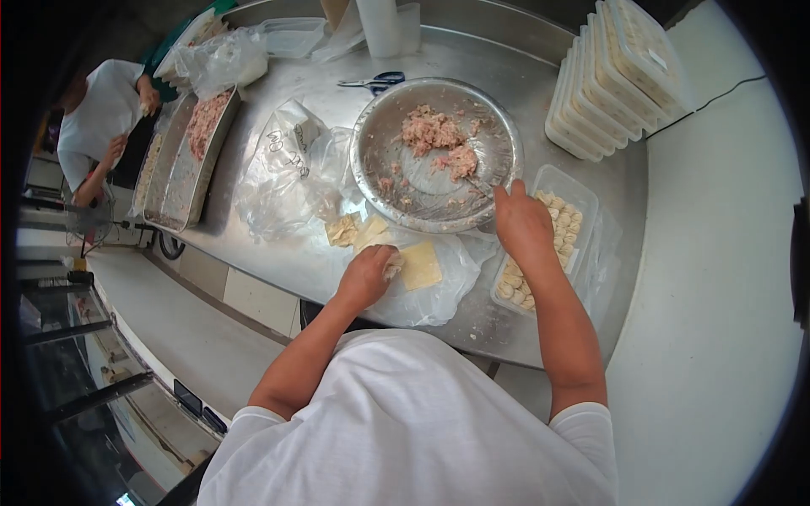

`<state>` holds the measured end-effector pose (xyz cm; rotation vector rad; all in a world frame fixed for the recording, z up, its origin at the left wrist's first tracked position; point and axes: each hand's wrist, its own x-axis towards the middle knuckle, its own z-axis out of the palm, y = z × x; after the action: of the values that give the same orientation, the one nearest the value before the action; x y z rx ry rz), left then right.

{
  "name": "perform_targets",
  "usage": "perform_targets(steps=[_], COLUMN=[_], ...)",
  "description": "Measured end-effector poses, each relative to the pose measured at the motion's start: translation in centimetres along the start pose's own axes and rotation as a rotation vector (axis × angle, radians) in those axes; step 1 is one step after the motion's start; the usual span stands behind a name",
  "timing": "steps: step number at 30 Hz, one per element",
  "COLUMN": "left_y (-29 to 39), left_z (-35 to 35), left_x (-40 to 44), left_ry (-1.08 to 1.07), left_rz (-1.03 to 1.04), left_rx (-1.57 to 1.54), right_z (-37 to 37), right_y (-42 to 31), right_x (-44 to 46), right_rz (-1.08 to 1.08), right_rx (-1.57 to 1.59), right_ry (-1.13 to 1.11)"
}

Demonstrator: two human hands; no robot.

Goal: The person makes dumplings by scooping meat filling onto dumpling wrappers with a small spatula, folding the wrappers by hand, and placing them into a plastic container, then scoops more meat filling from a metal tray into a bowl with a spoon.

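My left hand (367, 277) is closed round a pale, folded dumpling wrapper (393, 265); how much filling it holds is hidden. Beside it, a flat square wrapper (420, 266) lies on a clear plastic sheet (447, 299), with more wrappers (371, 232) and a crumpled piece of dough (342, 229) behind. My right hand (523, 221) grips the handle of a thin metal utensil (479, 183). Its tip reaches into the pink minced meat (434, 131) in a wide steel bowl (364, 181); the tip's shape is covered. A plastic tub (585, 198) of shaped dumplings sits under my right forearm.
Lidded tubs (591, 93) are stacked at the back right. Scissors (375, 82) lie behind the bowl, and a marked plastic bag (291, 164) lies to its left. Farther left, another person (105, 118) works by a metal tray (181, 181) of minced meat.
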<state>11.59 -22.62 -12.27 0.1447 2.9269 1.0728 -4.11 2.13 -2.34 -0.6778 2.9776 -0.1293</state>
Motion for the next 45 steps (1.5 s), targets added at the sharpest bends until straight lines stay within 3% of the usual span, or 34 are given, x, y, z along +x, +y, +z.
perform_targets(steps=[2, 4, 5, 7, 11, 13, 14, 16, 17, 19, 21, 22, 24, 28, 33, 37, 39, 45], left_y=[1.1, 1.8, 2.0, 2.7, 6.6, 9.2, 10.5, 13.2, 14.3, 16.5, 17.5, 17.8, 18.7, 20.2, 20.5, 20.3, 20.5, 19.5], left_z=[-1.2, -1.6, -1.3, -0.5, 1.8, 2.8, 3.1, 4.0, 5.0, 6.9, 9.6, 11.0, 12.9, 15.0, 16.9, 17.4, 17.4, 18.5], left_x=[0.4, 0.9, 1.0, 1.7, 4.2, 6.2, 7.5, 10.5, 12.0, 15.1, 18.6, 20.2, 23.1, 26.5, 28.7, 28.6, 28.2, 28.0], left_ry=[-0.004, -0.021, -0.034, -0.113, -0.216, -0.348, -0.368, -0.450, -0.470, -0.344, -0.272, -0.285, -0.087, -0.157, -0.299, -0.303, -0.274, -0.191], left_rz=[-0.031, -0.164, -0.156, -0.422, -0.485, -0.378, -0.374, 0.068, 0.084, 0.306, 0.381, 0.390, 0.429, 0.432, 0.517, 0.487, 0.347, 0.432], left_rx=[-0.054, -0.410, -0.412, -1.117, -1.362, -1.330, -1.327, -0.585, -0.583, -0.386, -0.322, -0.318, -0.274, -0.204, -0.101, -0.159, -0.239, -0.091], right_z=[-0.6, -1.9, -2.6, -3.8, -1.5, 2.4, 4.0, 7.2, 9.6, 12.9, 15.4, 15.6, 15.9, 16.1, 16.9, 16.8, 17.0, 17.0], right_y=[0.4, 1.5, 2.3, 4.6, 8.9, 9.9, 10.1, 10.4, 10.5, 10.3, 10.0, 9.8, 9.5, 9.5, 9.7, 9.3, 9.3, 9.4], right_x=[-0.1, -1.3, -2.4, -5.0, -10.9, -14.5, -15.7, -18.0, -18.8, -19.6, -20.0, -20.4, -20.6, -20.5, -21.5, -21.4, -21.4, -21.8], right_rz=[0.048, -0.023, -0.008, 0.002, 0.161, 0.580, 0.595, 0.780, 0.847, 0.826, 0.764, 0.778, 0.905, 0.834, 0.902, 0.871, 0.854, 0.862], right_rx=[0.026, 0.010, 0.010, 0.211, 0.546, 1.073, 1.071, 1.311, 1.235, 1.221, 1.238, 1.240, 1.371, 1.383, 1.321, 1.341, 1.322, 1.250], right_ry=[-0.092, -0.091, -0.093, 0.046, 0.213, 0.344, 0.356, 0.457, 0.522, 0.632, 0.767, 0.778, 0.726, 0.803, 0.698, 0.756, 0.787, 0.734])
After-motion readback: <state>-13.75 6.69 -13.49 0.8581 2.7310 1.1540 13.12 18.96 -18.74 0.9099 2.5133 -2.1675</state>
